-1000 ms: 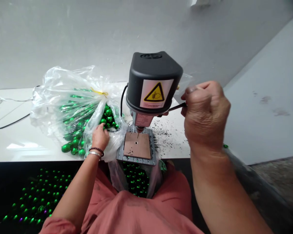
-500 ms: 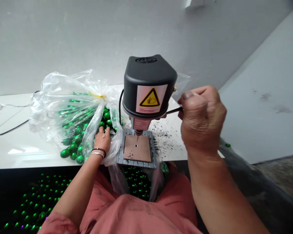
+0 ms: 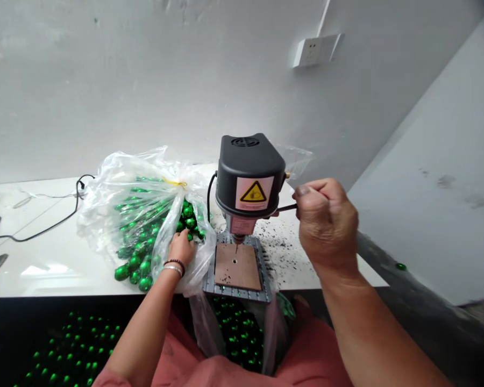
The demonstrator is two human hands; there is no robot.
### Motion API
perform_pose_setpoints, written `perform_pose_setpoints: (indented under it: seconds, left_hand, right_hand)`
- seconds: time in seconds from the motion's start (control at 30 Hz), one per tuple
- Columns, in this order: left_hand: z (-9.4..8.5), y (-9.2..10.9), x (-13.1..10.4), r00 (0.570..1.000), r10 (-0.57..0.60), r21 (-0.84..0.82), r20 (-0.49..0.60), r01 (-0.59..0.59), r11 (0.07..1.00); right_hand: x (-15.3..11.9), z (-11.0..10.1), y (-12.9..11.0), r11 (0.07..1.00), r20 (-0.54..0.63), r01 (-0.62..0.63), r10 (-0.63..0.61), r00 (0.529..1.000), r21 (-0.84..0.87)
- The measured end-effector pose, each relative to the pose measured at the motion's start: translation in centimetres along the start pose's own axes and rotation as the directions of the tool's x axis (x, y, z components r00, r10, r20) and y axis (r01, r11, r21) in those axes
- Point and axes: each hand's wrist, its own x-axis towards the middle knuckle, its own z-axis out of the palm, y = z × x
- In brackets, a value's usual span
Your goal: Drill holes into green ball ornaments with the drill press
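My right hand [image 3: 326, 226] is closed round the black feed lever [image 3: 287, 208] of a small bench drill press [image 3: 248, 172]. A thin drill bit [image 3: 236, 249] points down above a brown board [image 3: 242, 277] with a hole in it, on the slotted grey base [image 3: 266, 293]. My left hand [image 3: 181, 248] is at the mouth of a clear plastic bag [image 3: 105, 196], tied with a yellow tie. Its fingers are bent against a shiny green ball [image 3: 190, 236], their tips partly hidden among several more green balls [image 3: 135, 263].
Dark shavings [image 3: 282, 252] lie on the white table [image 3: 64, 263] right of the drill. Below its front edge, an open bag [image 3: 204, 322] and a dark area at left hold many green balls. A black cable [image 3: 44, 234] runs across the left side. A socket [image 3: 310, 51] is on the wall.
The view has tilted up, so everything sits lower. My left fingers, spread on the green balls before, have drawn in round one. My right hand still grips the lever.
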Motion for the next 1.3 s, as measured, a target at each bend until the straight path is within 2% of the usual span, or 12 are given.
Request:
perform_pose_setpoints:
  seconds: [0.07, 0.1, 0.17, 0.2, 0.27, 0.37, 0.47, 0.57, 0.73, 0.83, 1.03, 1.3]
  left_hand:
    - [-1.2, 0.3, -1.0, 0.999, -0.037, -0.332, 0.002, 0.036, 0.943]
    - [-1.8, 0.5, -1.8, 0.997, -0.060, -0.575, 0.044, 0.074, 0.815]
    - [-3.1, 1.1, -3.7, 0.979, 0.030, -0.898, 0.201, 0.172, 0.405]
    - [-3.6, 1.5, -4.7, 0.958, 0.085, -0.939, 0.275, 0.248, 0.236]
    - [-4.1, 2.4, -6.5, 0.917, 0.147, -0.928, 0.371, 0.373, 0.014]
    - [-3.4, 3.6, -8.4, 0.874, 0.175, -0.877, 0.453, 0.472, -0.088]
    - [-2.0, 4.4, -9.1, 0.862, 0.178, -0.873, 0.475, 0.487, -0.031]
    - [-0.8, 4.8, -8.9, 0.875, 0.149, -0.887, 0.462, 0.452, 0.095]
    - [0.4, 5.1, -7.4, 0.917, 0.056, -0.779, 0.395, 0.302, 0.550]
    - [1.1, 5.3, -6.3, 0.927, 0.103, -0.659, 0.361, 0.176, 0.732]
    - [1.6, 5.9, -5.3, 0.930, 0.139, -0.452, 0.340, 0.031, 0.891]
    - [1.2, 6.5, -5.5, 0.936, 0.192, -0.299, 0.295, -0.100, 0.949]
  right_hand:
    - [0.0, 0.0, 0.0, 1.000, 0.008, 0.000, 0.000, 1.000, 0.002]
    - [-0.1, 0.0, 0.0, 1.000, 0.003, 0.001, -0.001, 1.000, 0.007]
    - [-0.2, 0.0, -0.1, 1.000, -0.016, 0.002, -0.002, 1.000, 0.020]
    - [-0.2, 0.1, -0.1, 1.000, -0.025, 0.001, 0.000, 1.000, 0.027]
    - [-0.3, 0.1, -0.2, 0.999, -0.029, 0.002, -0.001, 1.000, 0.038]
    - [-0.5, 0.0, -0.3, 0.998, -0.017, 0.032, -0.032, 0.999, 0.053]
    - [-0.6, -0.1, -0.1, 0.994, -0.012, 0.085, -0.085, 0.996, 0.070]
    - [-0.6, -0.2, 0.0, 0.992, -0.011, 0.106, -0.105, 0.994, 0.075]
    - [-0.3, -0.2, 0.0, 0.992, -0.015, 0.105, -0.104, 0.994, 0.066]
    - [-0.1, -0.2, -0.1, 0.992, -0.001, 0.107, -0.107, 0.994, 0.073]
    - [-0.1, -0.4, -0.1, 0.993, 0.023, 0.106, -0.107, 0.994, 0.046]
    - [-0.3, -0.5, 0.1, 0.989, 0.022, 0.118, -0.120, 0.993, 0.084]
